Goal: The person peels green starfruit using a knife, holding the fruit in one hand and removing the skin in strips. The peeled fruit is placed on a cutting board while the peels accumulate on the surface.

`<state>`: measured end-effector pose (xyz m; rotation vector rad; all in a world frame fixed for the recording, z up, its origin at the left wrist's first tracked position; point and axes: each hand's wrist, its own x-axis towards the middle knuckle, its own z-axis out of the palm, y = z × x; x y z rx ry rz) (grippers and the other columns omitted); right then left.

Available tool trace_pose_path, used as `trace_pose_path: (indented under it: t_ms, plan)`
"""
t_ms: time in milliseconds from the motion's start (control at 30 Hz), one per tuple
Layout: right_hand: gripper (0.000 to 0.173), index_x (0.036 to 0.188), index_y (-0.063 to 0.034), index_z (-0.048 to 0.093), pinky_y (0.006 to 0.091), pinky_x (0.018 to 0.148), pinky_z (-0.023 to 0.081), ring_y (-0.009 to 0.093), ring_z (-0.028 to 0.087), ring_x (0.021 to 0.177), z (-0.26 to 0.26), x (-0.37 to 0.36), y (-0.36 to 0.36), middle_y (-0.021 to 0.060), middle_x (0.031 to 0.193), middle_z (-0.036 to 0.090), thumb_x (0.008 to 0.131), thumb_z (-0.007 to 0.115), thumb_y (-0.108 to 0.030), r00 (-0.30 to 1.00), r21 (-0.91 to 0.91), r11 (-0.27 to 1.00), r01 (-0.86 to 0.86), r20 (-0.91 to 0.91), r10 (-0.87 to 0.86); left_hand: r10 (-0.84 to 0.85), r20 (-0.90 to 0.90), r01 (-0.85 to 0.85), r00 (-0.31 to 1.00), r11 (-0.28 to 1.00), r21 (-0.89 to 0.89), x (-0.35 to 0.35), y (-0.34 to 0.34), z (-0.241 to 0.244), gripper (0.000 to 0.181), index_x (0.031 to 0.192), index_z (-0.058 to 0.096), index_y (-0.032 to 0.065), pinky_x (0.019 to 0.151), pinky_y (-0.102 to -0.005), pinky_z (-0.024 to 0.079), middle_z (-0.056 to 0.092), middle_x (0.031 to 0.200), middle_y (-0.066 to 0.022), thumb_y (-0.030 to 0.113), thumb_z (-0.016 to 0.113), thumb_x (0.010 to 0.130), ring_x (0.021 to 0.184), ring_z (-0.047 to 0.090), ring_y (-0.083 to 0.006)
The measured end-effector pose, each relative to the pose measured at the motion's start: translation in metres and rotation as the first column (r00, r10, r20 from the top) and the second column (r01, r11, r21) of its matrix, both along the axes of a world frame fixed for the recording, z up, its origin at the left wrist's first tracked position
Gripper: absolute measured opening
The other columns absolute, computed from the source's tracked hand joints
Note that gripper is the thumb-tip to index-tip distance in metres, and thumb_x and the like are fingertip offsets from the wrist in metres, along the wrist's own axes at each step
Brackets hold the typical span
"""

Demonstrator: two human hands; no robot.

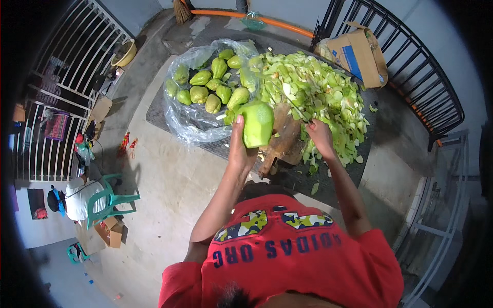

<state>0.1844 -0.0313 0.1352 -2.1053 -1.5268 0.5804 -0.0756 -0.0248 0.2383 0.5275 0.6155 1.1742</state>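
My left hand (239, 148) grips a large, light-green peeled fruit (257, 125), its thumb along the near side. My right hand (320, 134) is closed around the end of a slim knife (295, 109), whose thin blade points up and left towards the peelings. Below the fruit lies a worn wooden chopping board (287, 133) with a handle towards me. To the left, several whole green chayotes (218, 68) sit in an opened clear plastic bag (181, 125). A broad heap of green peelings and slices (319, 82) covers the right side of the dark table (339, 181).
Behind the heap, an open cardboard box (356, 57) leans by a black metal railing (420, 57). Off to the left, a person in white (81, 198) sits on a green plastic chair (109, 202). A broom (181, 11) and yellow basin (125, 54) stand further back.
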Motion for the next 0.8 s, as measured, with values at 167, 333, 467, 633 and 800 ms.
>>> trace_pose_path:
  t_ms: [167,333,467,633,800]
  plan:
    - [0.024,0.081,-0.0041,0.056,0.0407,0.058,0.047,0.033,0.063,0.066,0.082,-0.045,-0.001,0.0132,0.066,0.06,0.083,0.065,-0.026,0.997,0.119,0.99,-0.074,-0.023,0.077,-0.052,0.094,0.052,0.994,0.999,0.002,-0.008,0.006,-0.003,0.068,0.138,0.035,0.0013,0.109,-0.0518,0.035,0.048,0.134,-0.0181,0.041,0.06,0.09,0.124,0.049,-0.0336]
    - [0.016,0.08,-0.0047,0.054,0.0403,0.053,0.046,0.03,0.062,0.059,0.121,-0.075,-0.008,0.011,0.062,0.058,0.082,0.065,-0.017,0.961,0.263,0.925,-0.274,0.031,0.276,-0.05,-0.05,0.052,0.997,0.998,0.035,-0.011,0.007,-0.012,0.069,0.136,0.035,0.0033,0.104,-0.0431,0.04,0.051,0.129,-0.0134,0.032,0.069,0.083,0.118,0.053,-0.0281]
    - [0.016,0.078,-0.0048,0.053,0.04,0.051,0.045,0.03,0.061,0.058,0.134,-0.087,-0.008,0.0106,0.061,0.057,0.08,0.065,-0.013,0.937,0.329,0.881,-0.341,0.043,0.347,-0.028,-0.121,0.031,0.992,0.999,0.026,-0.008,-0.001,0.008,0.066,0.134,0.037,0.0078,0.1,-0.0388,0.041,0.05,0.125,-0.0083,0.029,0.07,0.081,0.116,0.052,-0.0217]
    - [0.018,0.078,-0.0036,0.051,0.0393,0.052,0.044,0.031,0.059,0.057,0.136,-0.091,-0.006,0.0122,0.061,0.054,0.076,0.068,-0.009,0.933,0.348,0.867,-0.356,0.076,0.352,-0.013,-0.178,0.028,0.984,0.996,0.085,-0.015,-0.001,0.01,0.065,0.134,0.037,0.0076,0.1,-0.0384,0.042,0.048,0.126,-0.0086,0.026,0.069,0.081,0.118,0.05,-0.0221]
    - [0.018,0.078,-0.0021,0.057,0.0418,0.056,0.045,0.031,0.062,0.062,0.042,-0.056,0.027,0.0132,0.062,0.058,0.08,0.067,-0.017,0.983,0.17,0.97,-0.175,-0.03,0.183,-0.047,-0.07,0.054,0.996,0.994,0.095,-0.02,0.003,0.005,0.072,0.139,0.03,0.0051,0.096,-0.0381,0.045,0.051,0.124,-0.0128,0.022,0.069,0.081,0.113,0.054,-0.0251]
